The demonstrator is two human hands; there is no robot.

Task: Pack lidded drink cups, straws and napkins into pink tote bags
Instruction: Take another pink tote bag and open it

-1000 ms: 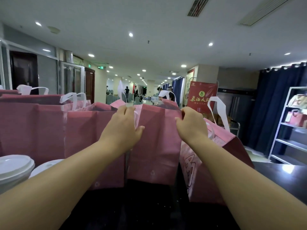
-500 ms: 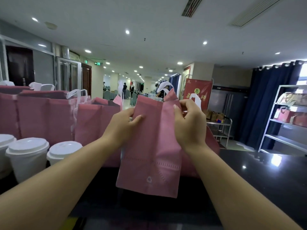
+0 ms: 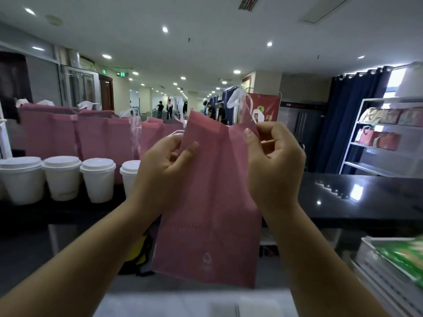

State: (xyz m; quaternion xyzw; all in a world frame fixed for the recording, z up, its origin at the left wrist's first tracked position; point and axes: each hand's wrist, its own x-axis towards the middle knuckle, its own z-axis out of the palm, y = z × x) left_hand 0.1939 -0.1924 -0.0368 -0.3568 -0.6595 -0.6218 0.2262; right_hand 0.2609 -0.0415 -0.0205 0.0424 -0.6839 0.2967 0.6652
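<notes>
The person holds one pink tote bag [image 3: 206, 202] up in the air with both hands, in the middle of the view, nearer than the dark counter [image 3: 366, 197]. The bag is flat and not opened. It hangs straight down from the hands and its lower edge touches nothing. The fabric is a dull pink with a fine texture. A vertical fold line runs down from the top edge, a dotted stitched line crosses the lower part, and a small pale round mark is printed near the bottom. Its white handles [image 3: 238, 97] stand up above the top edge, behind the right hand [image 3: 274, 165].

The left hand [image 3: 160, 170] grips the left edge of the bag: the thumb [image 3: 190, 152] lies on the front face and the other fingers are curled behind the fabric. The right hand pinches the top right corner, with its thumb on the front and its fingers curled behind.

On the counter at the left, four white lidded cups [image 3: 61, 179] stand in a row, close to each other; the fourth one is partly hidden by the left hand. Just behind them, other pink tote bags [image 3: 57, 133] stand upright side by side. At the right edge is a white shelf [image 3: 377, 138] with pink boxes on it.
</notes>
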